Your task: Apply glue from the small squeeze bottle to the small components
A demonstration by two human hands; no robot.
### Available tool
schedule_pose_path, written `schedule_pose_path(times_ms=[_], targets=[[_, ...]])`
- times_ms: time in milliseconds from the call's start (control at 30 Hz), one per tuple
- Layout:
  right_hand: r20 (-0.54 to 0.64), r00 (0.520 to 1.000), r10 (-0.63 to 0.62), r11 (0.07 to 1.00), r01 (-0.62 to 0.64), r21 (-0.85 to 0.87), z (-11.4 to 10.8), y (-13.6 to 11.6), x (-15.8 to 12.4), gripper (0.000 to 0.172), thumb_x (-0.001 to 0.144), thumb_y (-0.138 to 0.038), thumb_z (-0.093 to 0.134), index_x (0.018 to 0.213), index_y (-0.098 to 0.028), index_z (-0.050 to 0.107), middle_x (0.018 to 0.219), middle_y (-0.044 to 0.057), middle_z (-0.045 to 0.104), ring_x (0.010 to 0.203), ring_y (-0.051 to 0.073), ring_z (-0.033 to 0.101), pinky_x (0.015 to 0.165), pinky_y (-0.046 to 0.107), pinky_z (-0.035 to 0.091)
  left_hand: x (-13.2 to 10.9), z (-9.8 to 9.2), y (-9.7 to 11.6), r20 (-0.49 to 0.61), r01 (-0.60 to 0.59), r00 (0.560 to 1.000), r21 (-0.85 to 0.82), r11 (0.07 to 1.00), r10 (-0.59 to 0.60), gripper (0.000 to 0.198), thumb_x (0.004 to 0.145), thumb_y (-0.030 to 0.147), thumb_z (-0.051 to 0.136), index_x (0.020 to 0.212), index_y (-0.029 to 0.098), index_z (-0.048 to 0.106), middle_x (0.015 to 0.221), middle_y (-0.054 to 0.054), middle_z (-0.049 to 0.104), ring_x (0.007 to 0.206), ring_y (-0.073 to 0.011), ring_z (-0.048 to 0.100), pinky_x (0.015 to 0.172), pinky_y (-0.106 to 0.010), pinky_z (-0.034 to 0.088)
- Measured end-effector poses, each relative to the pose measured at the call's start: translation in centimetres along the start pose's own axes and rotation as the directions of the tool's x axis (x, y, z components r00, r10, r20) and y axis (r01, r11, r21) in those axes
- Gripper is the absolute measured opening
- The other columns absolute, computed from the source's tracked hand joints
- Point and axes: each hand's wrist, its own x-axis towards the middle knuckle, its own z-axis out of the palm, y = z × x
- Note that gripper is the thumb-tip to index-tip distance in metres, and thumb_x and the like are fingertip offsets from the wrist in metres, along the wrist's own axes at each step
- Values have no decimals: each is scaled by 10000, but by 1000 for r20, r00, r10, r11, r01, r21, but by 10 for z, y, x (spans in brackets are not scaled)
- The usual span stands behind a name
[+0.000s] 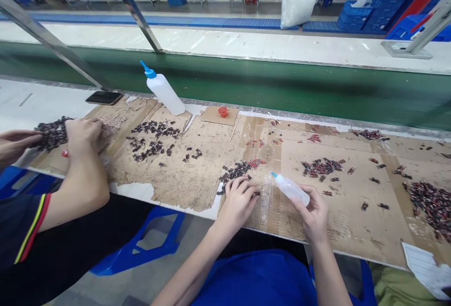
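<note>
My right hand (313, 212) is closed around a small clear squeeze bottle (291, 188) with a blue tip that points up and left. My left hand (237, 198) rests on the cardboard sheet (352, 221), fingers curled over some small dark parts at the near end of a pile of dark and red parts (239, 170). Whether the fingers grip one of them I cannot make out. Another small pile (321, 167) lies just beyond the bottle.
A co-worker on the left has both hands (82, 132) on a heap of dark parts (52, 133). A large white bottle (164, 90) leans near a phone (104, 98). More parts lie far right (431, 202). A green conveyor belt (282, 85) runs behind. A paper slip (421, 263) lies bottom right.
</note>
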Motion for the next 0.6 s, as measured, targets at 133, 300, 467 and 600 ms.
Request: schedule_pose_path(times_ms=[133, 300, 467, 600], targets=[[-67, 992, 108, 978, -94, 185, 4, -2, -2, 373, 635, -514, 765, 763, -182, 651, 631, 9, 639, 483, 121, 520, 420, 222, 396, -2, 1, -6, 13, 33, 999, -72, 997, -32, 199, 812, 73, 633, 913, 239, 673, 892, -19, 752, 1055, -259, 612, 920, -460, 384], [-13, 951, 309, 870, -277, 408, 17, -5, -1, 430, 693, -615, 656, 745, -195, 581, 528, -38, 518, 404, 92, 417, 317, 185, 277, -4, 6, -12, -3, 72, 997, -96, 993, -73, 191, 809, 91, 625, 920, 236, 679, 912, -22, 759, 1036, -242, 645, 918, -438, 388], [22, 906, 422, 806, -386, 448, 26, -9, -2, 427, 525, -486, 804, 741, -161, 630, 574, -2, 595, 454, 104, 486, 350, 183, 292, -4, 7, -12, -43, 76, 996, -117, 990, -81, 179, 794, 104, 662, 912, 238, 681, 875, -11, 763, 1001, -231, 669, 901, -416, 397], [-93, 941, 325, 908, -282, 310, 22, -3, -2, 387, 601, -495, 766, 523, -166, 577, 450, -21, 506, 416, 94, 439, 382, 207, 320, -5, 6, -12, -46, 87, 995, -131, 988, -93, 173, 797, 110, 663, 896, 250, 683, 856, -4, 766, 1003, -232, 674, 911, -426, 390]])
